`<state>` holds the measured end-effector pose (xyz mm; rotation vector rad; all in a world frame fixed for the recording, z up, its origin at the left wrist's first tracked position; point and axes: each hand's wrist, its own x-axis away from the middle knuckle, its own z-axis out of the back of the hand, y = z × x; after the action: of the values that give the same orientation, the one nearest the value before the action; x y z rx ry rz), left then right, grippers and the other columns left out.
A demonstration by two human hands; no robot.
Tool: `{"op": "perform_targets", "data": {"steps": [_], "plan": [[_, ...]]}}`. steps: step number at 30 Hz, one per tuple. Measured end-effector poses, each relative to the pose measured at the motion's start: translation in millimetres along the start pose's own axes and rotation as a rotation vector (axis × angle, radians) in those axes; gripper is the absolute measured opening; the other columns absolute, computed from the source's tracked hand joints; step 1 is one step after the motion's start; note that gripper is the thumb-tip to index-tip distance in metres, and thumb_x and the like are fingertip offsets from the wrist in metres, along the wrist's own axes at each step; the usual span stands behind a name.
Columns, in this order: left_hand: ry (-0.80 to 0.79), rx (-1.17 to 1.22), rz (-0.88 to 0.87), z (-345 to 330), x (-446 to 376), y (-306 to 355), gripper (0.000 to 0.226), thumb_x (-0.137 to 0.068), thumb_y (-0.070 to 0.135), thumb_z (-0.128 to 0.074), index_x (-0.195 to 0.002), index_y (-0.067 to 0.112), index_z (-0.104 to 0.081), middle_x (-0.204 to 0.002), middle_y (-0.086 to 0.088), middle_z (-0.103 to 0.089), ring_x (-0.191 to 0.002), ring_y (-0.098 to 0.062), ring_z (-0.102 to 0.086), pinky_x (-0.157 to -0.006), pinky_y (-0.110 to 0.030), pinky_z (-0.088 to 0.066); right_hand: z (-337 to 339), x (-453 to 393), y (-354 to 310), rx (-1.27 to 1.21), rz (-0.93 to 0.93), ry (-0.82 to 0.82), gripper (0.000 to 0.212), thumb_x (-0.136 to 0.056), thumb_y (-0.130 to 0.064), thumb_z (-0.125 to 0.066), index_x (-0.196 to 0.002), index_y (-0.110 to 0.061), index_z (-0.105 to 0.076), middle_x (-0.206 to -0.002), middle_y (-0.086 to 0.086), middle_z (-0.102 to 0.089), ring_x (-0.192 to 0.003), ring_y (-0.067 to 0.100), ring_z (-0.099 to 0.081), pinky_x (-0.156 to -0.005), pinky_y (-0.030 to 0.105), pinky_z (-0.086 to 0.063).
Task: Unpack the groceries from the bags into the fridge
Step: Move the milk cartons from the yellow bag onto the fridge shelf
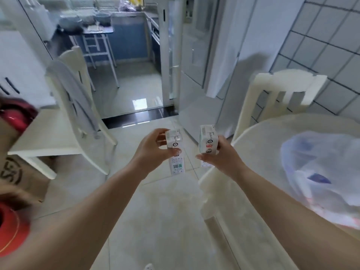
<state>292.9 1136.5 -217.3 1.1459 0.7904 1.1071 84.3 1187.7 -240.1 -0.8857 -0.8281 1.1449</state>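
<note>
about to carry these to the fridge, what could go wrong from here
Both hands are full: the left hand and right hand each hold a carton, leaving none free for the fridge door. The left carton is pinched near its top and could slip. Chairs narrow the path.

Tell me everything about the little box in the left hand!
The carton is a small, tall white box, seemingly of coated card, with a folded flat top, a round mark high on its side and a green-edged code patch lower down. It looks sealed. It is held roughly upright in the air over the tiled floor, pinched near its top by the left hand. Nothing else touches it.
</note>
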Motion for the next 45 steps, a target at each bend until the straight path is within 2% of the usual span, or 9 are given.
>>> {"op": "perform_targets", "data": {"steps": [6,10,18,21,25,27,34,39,45], "plan": [[0.013,0.076,0.016,88,-74,-15,0.051,-0.069,0.001,-0.079,-0.115,0.017,-0.060,-0.107,0.003,-0.068,-0.101,-0.011,-0.062,-0.074,-0.026,-0.055,-64,-89,-50,0.067,0.062,-0.004,0.051,-0.072,-0.029,-0.079,-0.112,-0.019,-0.049,-0.095,-0.016,-0.058,-0.086,-0.002,-0.056,-0.056,0.006,-0.045],[0.046,0.129,0.016,127,-136,-25,0.042,-0.069,0.000,-0.078,-0.103,0.023,-0.065,-0.103,0.003,-0.071,-0.102,-0.017,-0.064,-0.084,-0.038,-0.055,-93,-158,-74,0.049,0.081,0.005,0.054,-0.070,-0.026,-0.081,-0.113,-0.018,-0.051,-0.102,-0.007,-0.062,-0.095,0.011,-0.060,-0.067,0.014,-0.048],[0.060,0.170,-0.020,177,-304,-18,0.043,-0.073,0.002,-0.075,-0.108,0.023,-0.063,-0.106,0.002,-0.071,-0.103,-0.015,-0.065,-0.085,-0.036,-0.055,-123,-330,-113,0.014,0.159,0.042,0.048,-0.074,-0.020,-0.078,-0.115,-0.019,-0.052,-0.093,-0.013,-0.059,-0.084,0.000,-0.056,-0.056,0.005,-0.043],[0.093,0.191,-0.030,191,-376,-7,0.043,-0.074,0.002,-0.075,-0.110,0.021,-0.062,-0.107,0.001,-0.070,-0.104,-0.017,-0.064,-0.073,-0.031,-0.057,-125,-401,-135,0.008,0.176,0.073,0.046,-0.075,-0.018,-0.077,-0.114,-0.017,-0.053,-0.092,-0.013,-0.059,-0.080,-0.006,-0.054,-0.056,0.004,-0.043],[0.128,0.182,-0.083,207,-460,12,0.046,-0.073,0.001,-0.075,-0.115,0.015,-0.061,-0.108,-0.001,-0.069,-0.102,-0.017,-0.065,-0.077,-0.032,-0.056,-128,-479,-165,0.009,0.180,0.150,0.051,-0.074,-0.022,-0.078,-0.118,-0.012,-0.054,-0.103,-0.004,-0.063,-0.089,0.010,-0.058,-0.070,0.014,-0.047],[0.124,0.174,-0.111,215,-498,20,0.047,-0.072,0.000,-0.076,-0.114,0.014,-0.061,-0.107,0.000,-0.070,-0.101,-0.016,-0.065,-0.078,-0.030,-0.055,-128,-512,-173,-0.018,0.166,0.180,0.051,-0.073,-0.024,-0.078,-0.117,-0.012,-0.054,-0.107,0.001,-0.064,-0.094,0.017,-0.061,-0.081,0.029,-0.054],[-0.004,0.202,-0.220,225,-643,38,0.046,-0.069,-0.004,-0.077,-0.107,0.019,-0.063,-0.103,-0.002,-0.071,-0.099,-0.016,-0.065,-0.084,-0.031,-0.054,-102,-621,-183,-0.063,0.099,0.330,0.050,-0.069,-0.026,-0.082,-0.113,-0.021,-0.058,-0.100,-0.008,-0.068,-0.095,0.007,-0.061,-0.086,0.036,-0.054],[-0.181,0.194,-0.291,212,-752,70,0.050,-0.067,-0.002,-0.079,-0.111,0.015,-0.063,-0.100,-0.001,-0.072,-0.097,-0.014,-0.067,-0.075,-0.025,-0.056,-73,-686,-207,-0.049,0.082,0.459,0.046,-0.072,-0.025,-0.080,-0.110,-0.025,-0.054,-0.097,-0.015,-0.063,-0.093,-0.002,-0.057,-0.066,0.013,-0.045],[-0.399,0.232,-0.367,168,-849,131,0.045,-0.067,0.003,-0.081,-0.101,0.028,-0.064,-0.097,0.004,-0.073,-0.096,-0.011,-0.068,-0.080,-0.030,-0.056,-4,-727,-231,-0.014,0.027,0.680,0.055,-0.070,-0.030,-0.080,-0.119,-0.025,-0.054,-0.104,-0.010,-0.066,-0.096,0.006,-0.062,-0.073,0.022,-0.050]]}}
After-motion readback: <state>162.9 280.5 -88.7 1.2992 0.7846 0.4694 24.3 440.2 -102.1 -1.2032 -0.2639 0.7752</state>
